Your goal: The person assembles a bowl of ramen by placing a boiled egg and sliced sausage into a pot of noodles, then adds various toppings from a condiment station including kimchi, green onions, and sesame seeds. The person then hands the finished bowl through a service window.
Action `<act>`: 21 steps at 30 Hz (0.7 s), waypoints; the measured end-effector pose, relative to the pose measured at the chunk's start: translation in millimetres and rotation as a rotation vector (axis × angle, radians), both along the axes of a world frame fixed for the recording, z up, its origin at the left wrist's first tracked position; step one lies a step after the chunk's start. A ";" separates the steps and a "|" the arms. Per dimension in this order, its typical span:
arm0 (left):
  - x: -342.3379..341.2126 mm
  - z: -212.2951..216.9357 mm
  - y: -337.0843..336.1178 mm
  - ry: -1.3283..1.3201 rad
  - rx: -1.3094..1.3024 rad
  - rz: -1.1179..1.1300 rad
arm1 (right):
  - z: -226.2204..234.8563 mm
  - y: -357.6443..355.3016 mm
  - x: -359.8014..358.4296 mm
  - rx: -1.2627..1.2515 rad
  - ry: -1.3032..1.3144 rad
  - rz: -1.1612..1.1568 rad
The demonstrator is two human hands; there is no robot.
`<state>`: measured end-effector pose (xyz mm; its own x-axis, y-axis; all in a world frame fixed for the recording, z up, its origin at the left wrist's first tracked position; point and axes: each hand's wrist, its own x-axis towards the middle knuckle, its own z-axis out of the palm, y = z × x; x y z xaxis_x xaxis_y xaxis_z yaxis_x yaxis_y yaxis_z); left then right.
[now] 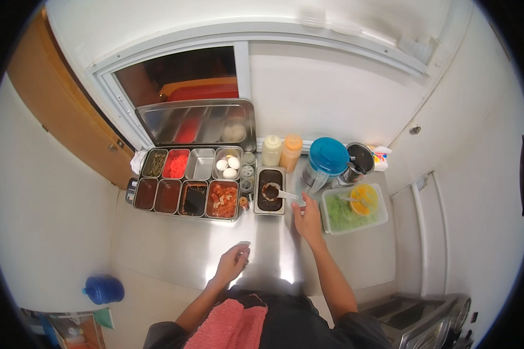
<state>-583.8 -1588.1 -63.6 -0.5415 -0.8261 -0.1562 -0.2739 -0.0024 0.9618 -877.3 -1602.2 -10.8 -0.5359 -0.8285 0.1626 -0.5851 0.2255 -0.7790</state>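
My right hand (308, 221) is beside the end of a scoop's white handle (287, 195). Its thumb and fingers are apart, and I cannot tell whether they touch the handle. The scoop's round head rests in dark brown sauce (270, 201) inside a steel pan (270, 212). Over the front of the steel counter hovers my left hand (233, 264), its fingers curled together. Something small and pale shows at those fingertips, too unclear to name.
Left of the sauce, a lidded steel container (186, 217) holds several inserts, with eggs (229, 167) in one. Behind stand two squeeze bottles (272, 151) and a blue-lidded pitcher (327, 156). A plastic tub (384, 216) with shredded greens lies right of my right hand.
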 end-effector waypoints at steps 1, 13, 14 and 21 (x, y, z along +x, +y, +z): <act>-1.9 -6.6 -1.9 0.031 0.028 0.077 | -5.3 -8.9 -2.8 0.042 0.068 -0.002; -25.5 -36.3 -10.8 -0.033 -0.247 0.516 | 20.5 -12.5 3.7 -0.144 0.248 0.188; -25.3 -36.4 -10.8 -0.040 -0.247 0.516 | 19.6 -8.0 7.7 -0.193 0.307 0.184; -24.7 -34.6 -10.7 -0.057 -0.241 0.501 | -18.4 21.6 25.6 -0.218 0.445 0.144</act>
<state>-608.5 -1598.8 -98.2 -0.0695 -0.9962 0.0516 -0.3476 0.0726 0.9348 -851.7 -1580.6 -29.1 -0.2583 -0.8100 0.5265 -0.8840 -0.0217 -0.4671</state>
